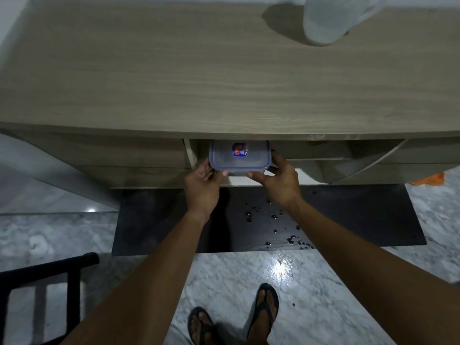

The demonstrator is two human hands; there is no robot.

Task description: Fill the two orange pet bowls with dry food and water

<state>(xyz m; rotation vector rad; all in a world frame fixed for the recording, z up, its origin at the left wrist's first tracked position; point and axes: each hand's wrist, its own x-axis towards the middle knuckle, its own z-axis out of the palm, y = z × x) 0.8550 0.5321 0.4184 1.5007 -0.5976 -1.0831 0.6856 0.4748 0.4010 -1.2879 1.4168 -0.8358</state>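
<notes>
dry-food step, likely: left hand (202,183) and right hand (278,180) fingers (220,174) clamp the lidded container (239,158) between them; next, unclip lid.

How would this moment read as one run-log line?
lidded container: at cabinet opening | left hand: grips it | right hand: grips it | jug: on countertop

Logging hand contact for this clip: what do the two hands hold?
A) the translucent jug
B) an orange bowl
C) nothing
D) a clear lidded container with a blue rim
D: the left hand and right hand both grip the clear lidded container below the wooden top's edge, while the translucent jug stands apart on that top.
</notes>
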